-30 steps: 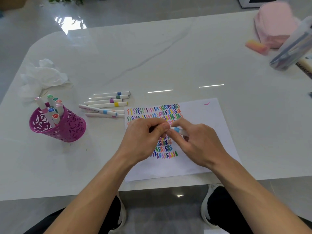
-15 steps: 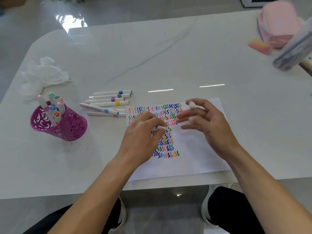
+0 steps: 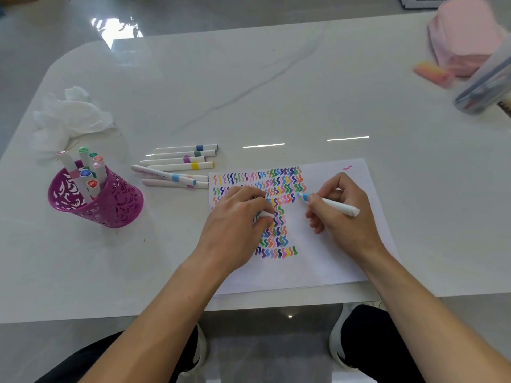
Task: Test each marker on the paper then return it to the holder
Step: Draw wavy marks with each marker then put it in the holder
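**Uncapped marker at the paper: smear, slip, stray cap**

The right hand (image 3: pixel 343 214) grips the marker (image 3: pixel 333 205) like a pen, fingers curled round its barrel. The light-blue tip is at the paper (image 3: pixel 331 269), just right of the squiggles (image 3: pixel 276 205), though I cannot tell whether it touches. The left hand (image 3: pixel 237 217) lies on the paper's left half over the drawn rows. Its fingers are curled round a small white piece that looks like the cap (image 3: pixel 266 214).

Risks, as I judge them:
- The left palm sits on inked rows, so any wet ink could smear or come off on the skin.
- The sheet is thin and lies on a glossy table (image 3: pixel 249 87). A firm stroke could slide it if the left hand lifts.
- The free space beside the squiggles is narrow, and a new mark may overlap old ones and be hard to read.
- The cap is small and smooth. If it drops it could roll off the table edge just below the paper.
- The holder (image 3: pixel 110 208), well left of the paper, leans and is already full. A hasty drop-in could tip it.

Materials: the marker is a slim white plastic cylinder with a blue band near the tip. The loose markers (image 3: pixel 179 165) just left of the paper's top corner are the same, with other colour bands. The holder is a magenta cup of pierced, lace-like plastic. A crumpled tissue (image 3: pixel 69 114) lies far up-left of the paper, soft and creased. The table looks like polished pale stone with a grey vein.
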Motion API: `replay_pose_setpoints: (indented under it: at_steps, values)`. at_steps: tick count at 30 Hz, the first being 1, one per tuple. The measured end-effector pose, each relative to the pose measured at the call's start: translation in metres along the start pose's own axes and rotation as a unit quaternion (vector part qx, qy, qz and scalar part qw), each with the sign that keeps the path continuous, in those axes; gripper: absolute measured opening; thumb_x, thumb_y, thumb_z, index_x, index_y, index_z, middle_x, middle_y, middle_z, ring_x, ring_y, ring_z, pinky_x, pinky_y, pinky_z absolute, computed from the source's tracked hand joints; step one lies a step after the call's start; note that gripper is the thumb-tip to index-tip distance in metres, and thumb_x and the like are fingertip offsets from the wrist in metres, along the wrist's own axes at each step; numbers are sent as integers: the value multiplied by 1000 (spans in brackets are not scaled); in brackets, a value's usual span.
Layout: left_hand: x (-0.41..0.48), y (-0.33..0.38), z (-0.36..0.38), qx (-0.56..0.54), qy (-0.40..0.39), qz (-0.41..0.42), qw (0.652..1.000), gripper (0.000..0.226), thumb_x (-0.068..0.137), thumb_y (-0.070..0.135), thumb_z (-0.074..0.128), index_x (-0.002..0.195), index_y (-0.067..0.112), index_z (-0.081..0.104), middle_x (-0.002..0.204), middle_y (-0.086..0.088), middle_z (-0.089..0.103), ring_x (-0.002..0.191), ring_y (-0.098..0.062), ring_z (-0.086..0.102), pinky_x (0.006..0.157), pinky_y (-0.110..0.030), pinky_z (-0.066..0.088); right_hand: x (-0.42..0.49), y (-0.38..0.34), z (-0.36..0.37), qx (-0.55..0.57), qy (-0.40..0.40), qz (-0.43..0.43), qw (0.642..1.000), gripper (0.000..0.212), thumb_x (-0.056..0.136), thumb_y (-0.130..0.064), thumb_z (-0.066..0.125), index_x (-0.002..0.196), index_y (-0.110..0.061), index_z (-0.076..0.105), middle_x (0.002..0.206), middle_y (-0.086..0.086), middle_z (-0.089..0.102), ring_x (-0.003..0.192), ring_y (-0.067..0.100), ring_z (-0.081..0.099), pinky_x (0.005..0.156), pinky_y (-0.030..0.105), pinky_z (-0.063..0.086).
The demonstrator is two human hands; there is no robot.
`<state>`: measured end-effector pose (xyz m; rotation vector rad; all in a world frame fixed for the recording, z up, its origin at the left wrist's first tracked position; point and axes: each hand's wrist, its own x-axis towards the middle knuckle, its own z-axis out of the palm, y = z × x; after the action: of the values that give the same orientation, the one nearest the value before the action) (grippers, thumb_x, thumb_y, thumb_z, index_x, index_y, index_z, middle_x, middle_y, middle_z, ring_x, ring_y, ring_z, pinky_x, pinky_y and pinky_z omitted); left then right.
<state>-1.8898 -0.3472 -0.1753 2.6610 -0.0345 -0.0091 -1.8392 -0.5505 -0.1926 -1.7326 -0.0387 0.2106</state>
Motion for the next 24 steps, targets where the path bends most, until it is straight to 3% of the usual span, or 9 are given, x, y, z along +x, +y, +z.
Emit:
replay_pose_setpoints:
  at_steps: [5,14,24]
  values:
    - [0,-2,1,-5,1,-2,1000,16,93,32,70,108,28,75,125,14,62,119,-7,46,91,-18,32,0,1,1,-11,1,5,1000,23,86,-31,71,82,-18,52,71,8,74,55,23,70,51,27,54]
    - [0,-2,2,-5,-5,-9,1000,18,94,33,69,110,29,73,129,14,60,122,-6,44,92,-19,32,0,4,2,-37,7,8,999,23,94,-18,72,82,-15,53,71,7,75,57,22,71,53,27,55]
    - [0,-1,0,0,-4,-16,1000,19,94,34,69,111,28,74,129,15,62,121,-5,48,92,-18,32,-1,-1,2,-51,18,22,998,23,88,-19,74,80,-12,54,68,7,74,53,21,70,48,25,53]
